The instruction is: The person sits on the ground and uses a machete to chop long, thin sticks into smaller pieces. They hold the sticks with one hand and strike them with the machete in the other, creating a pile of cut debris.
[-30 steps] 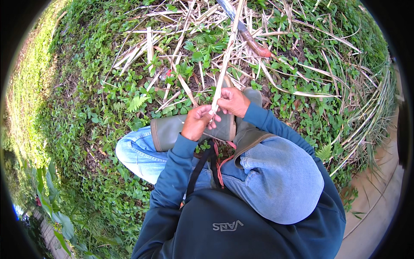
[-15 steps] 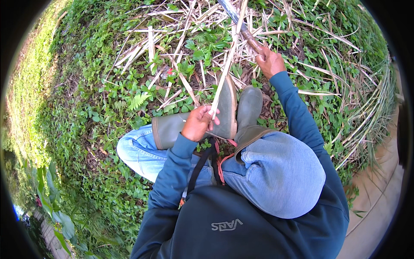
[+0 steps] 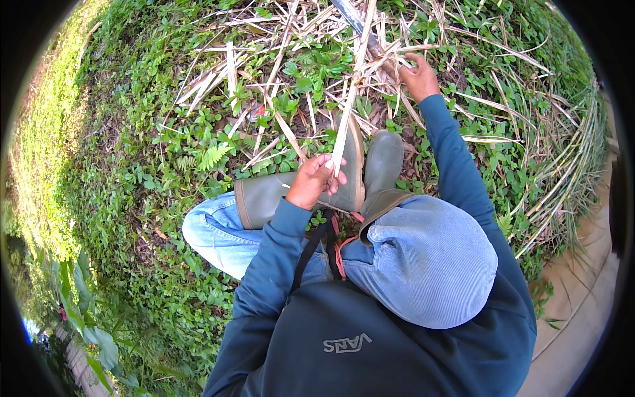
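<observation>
My left hand [image 3: 316,180] pinches the near end of a long, pale, flat strip [image 3: 350,99], which looks like split cane or bamboo. The strip runs up past the top edge of the view, with a loose curl of peeled fibre about its middle. My right hand [image 3: 419,79] is at the brown handle [image 3: 379,53] of a knife with a long grey blade [image 3: 349,14]. Its fingers look closed loosely round the handle's end, partly hidden among pale shavings. The blade lies beside and behind the strip, and its tip is out of view.
Pale shavings and cut strips [image 3: 231,69] litter the low green plants. My green rubber boots [image 3: 383,165] are close below the strip. A red scrap [image 3: 260,110] lies among the leaves. Long cut stalks [image 3: 562,178] lie at the right, beside a pale paved edge [image 3: 575,291].
My left hand has shifted slightly right with the strip. My right hand has moved a little up, its grip looser. A curl of fibre now stands out on the strip, with more shavings beside the handle.
</observation>
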`<state>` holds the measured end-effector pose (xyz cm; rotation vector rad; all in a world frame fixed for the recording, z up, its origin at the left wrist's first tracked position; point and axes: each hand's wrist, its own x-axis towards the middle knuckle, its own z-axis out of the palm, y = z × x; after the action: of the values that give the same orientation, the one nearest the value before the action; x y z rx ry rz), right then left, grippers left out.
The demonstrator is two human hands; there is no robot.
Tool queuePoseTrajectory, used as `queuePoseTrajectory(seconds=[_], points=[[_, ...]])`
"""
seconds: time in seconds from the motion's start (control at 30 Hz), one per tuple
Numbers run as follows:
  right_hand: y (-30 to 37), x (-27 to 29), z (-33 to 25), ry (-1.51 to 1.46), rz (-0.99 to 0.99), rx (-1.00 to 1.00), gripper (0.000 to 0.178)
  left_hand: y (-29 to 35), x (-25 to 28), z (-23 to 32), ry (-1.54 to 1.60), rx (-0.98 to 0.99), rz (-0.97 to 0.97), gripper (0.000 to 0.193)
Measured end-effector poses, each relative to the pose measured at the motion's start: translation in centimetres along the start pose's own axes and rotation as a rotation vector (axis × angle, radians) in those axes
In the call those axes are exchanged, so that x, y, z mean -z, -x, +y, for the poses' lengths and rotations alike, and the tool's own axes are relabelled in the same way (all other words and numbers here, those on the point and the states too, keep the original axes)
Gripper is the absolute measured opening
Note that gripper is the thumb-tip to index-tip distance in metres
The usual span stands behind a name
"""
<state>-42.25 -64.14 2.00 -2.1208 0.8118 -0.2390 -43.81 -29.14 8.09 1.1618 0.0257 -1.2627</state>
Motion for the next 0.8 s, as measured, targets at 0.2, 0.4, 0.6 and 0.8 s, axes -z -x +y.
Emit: queuePoseTrajectory(seconds=[0.2,0.4,0.6,0.8], points=[[12.3,-4.0,-7.3,-0.647,-0.792,-0.333,0.036,-0.4,2.4,-0.8,0.188,-0.032,-0.049,0.025],[12.9,-6.6,-7.3,-0.731,-0.864,-0.263,0.025,-0.1,1.3,-0.4,0.11,-0.018,0.061,0.022],[13.2,-6.3,-7.8,-0.651,-0.826,-0.207,0.025,-0.5,0.2,-0.8,-0.263,-0.077,0.216,0.021],[13.3,-5.8,-7.3,-0.68,-0.806,-0.254,0.02,-0.4,-0.2,-0.6,-0.182,-0.031,0.15,0.023]])
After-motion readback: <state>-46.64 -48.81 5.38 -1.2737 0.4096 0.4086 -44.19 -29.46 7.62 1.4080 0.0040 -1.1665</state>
